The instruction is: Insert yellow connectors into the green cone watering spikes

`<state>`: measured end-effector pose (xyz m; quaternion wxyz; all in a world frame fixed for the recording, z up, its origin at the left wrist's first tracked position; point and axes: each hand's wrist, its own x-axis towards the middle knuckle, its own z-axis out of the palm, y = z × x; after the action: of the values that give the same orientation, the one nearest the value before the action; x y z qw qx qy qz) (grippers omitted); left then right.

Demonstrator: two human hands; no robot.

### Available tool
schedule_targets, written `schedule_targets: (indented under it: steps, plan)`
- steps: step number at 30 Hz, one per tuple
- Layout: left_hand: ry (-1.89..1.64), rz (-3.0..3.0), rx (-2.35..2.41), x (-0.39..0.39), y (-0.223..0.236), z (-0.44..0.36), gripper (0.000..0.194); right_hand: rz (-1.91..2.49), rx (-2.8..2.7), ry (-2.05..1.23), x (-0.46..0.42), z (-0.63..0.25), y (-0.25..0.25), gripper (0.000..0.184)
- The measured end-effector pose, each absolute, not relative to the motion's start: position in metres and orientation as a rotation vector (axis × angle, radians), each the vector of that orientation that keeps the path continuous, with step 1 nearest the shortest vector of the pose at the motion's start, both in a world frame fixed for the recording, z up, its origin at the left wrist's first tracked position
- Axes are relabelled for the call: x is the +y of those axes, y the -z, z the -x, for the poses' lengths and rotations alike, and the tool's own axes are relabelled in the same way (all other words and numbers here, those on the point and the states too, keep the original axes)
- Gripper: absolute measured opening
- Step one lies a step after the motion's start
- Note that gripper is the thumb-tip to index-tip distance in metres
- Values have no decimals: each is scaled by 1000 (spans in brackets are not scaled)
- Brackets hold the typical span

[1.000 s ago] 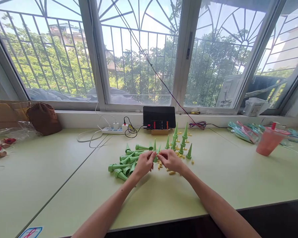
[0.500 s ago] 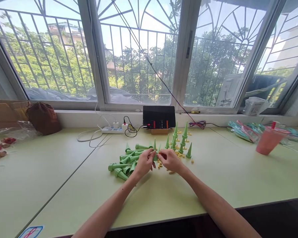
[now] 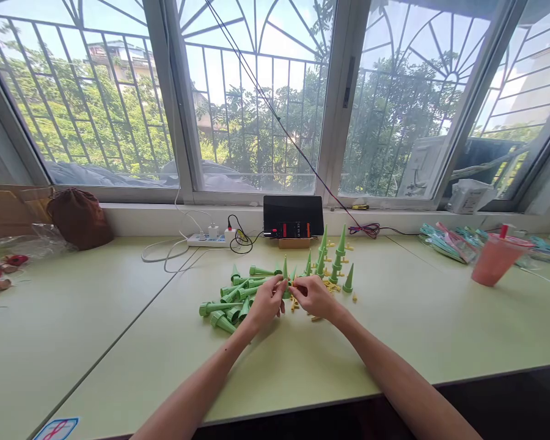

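Left hand (image 3: 269, 300) pinches a green cone (image 3: 286, 294); right hand (image 3: 316, 297) is nearly closed, its hold hidden. A sideways knock could topple the upright cones (image 3: 337, 266).

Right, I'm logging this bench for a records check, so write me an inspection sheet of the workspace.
Surface: pale green table, seamed
Job's things: lying green cones, upright green cones, scattered yellow pieces
Clutter: brown bag, red cup
Grippers: none; left hand and right hand close together, grip details hidden
Cables: power strip with plugs in; tangled cord
Surroundings: windows, bars and trees outside
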<state>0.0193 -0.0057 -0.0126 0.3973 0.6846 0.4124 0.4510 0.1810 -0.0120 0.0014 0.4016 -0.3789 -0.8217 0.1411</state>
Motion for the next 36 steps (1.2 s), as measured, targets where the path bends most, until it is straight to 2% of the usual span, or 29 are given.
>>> schedule_targets:
  steps: [14,19,24,27,32,36]
  plan:
    - [-1112,-1867,1117,-8,8,-16,37,900,-2147,-315,-15,-180,-2,32]
    - [-1148,-1880,1164,-6,14,-15,42,939,-2116,-381,-13,-179,0,32]
    - [-1178,-1919,1154,-6,13,-15,40,943,-2051,-461,-13,-179,-2,35]
    - [-1197,-1929,1136,-8,10,-16,39,970,-1994,-642,-14,-180,-5,39]
    - [-1232,-1909,1079,-11,8,-17,38,908,-1821,-1211,-15,-184,-10,42]
    - [-1244,-1927,1057,-11,8,-18,38,840,-1698,-1412,-15,-186,-12,43]
